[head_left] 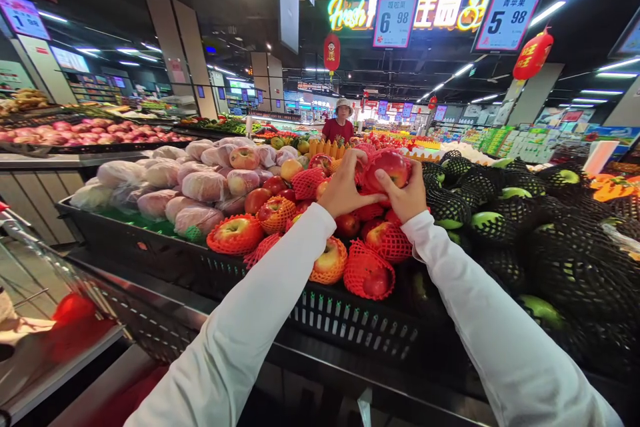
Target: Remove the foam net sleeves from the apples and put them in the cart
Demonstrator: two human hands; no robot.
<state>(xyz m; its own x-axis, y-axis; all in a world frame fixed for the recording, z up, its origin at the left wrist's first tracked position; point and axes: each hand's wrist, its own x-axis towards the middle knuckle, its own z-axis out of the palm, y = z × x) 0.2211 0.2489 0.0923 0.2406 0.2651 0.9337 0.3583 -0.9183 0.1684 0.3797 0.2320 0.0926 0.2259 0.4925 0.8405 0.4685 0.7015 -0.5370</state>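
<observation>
Wide supermarket hall, dark ceiling, hanging price signs (515,3) overhead, open aisle far behind with a person in a red top (339,125). Long produce stand ahead, black crate rim (345,320) just below both sleeves, cart edge (30,247) close at lower left. Green apples in black netting (500,220) at right, bagged apples (200,187) at left. Left hand (345,190) and right hand (407,197) both closed around one red apple (387,170), lifted just above the netted red pile.
</observation>
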